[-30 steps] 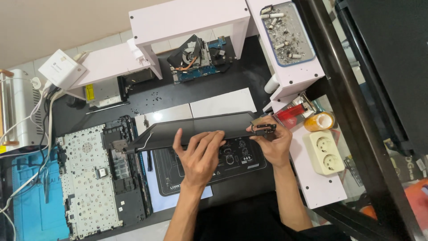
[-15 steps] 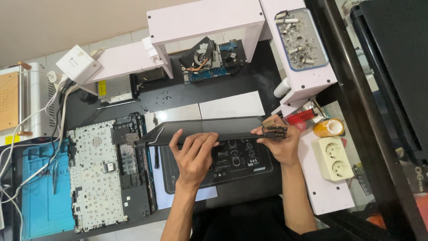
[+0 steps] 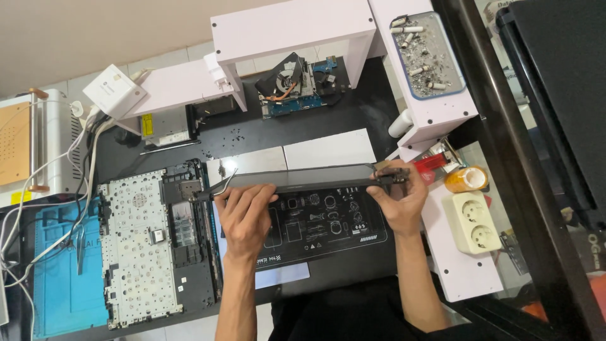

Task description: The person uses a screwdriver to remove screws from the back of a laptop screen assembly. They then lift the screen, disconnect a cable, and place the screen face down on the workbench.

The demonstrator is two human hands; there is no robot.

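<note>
A dark laptop lid panel point(image 3: 315, 178) stands tilted on its edge over a black work mat point(image 3: 328, 224). My left hand point(image 3: 243, 211) grips the panel's near edge toward its left end, fingers curled over it. My right hand point(image 3: 398, 196) holds the panel's right end at the hinge corner. A thin hinge arm sticks out of the panel's left end, toward the opened laptop base point(image 3: 151, 243), which lies keyboard-side down to the left.
A circuit board with a fan point(image 3: 293, 85) lies under a white shelf point(image 3: 293, 28). A tray of cigarette butts point(image 3: 426, 53) sits on the shelf at right. A power socket strip point(image 3: 473, 221), a blue mat point(image 3: 60, 271), and a machine with cables point(image 3: 31, 148) lie around.
The view shifted, moving everything right in the frame. The panel has tipped up more steeply, showing less of its face, while both hands keep their hold.
</note>
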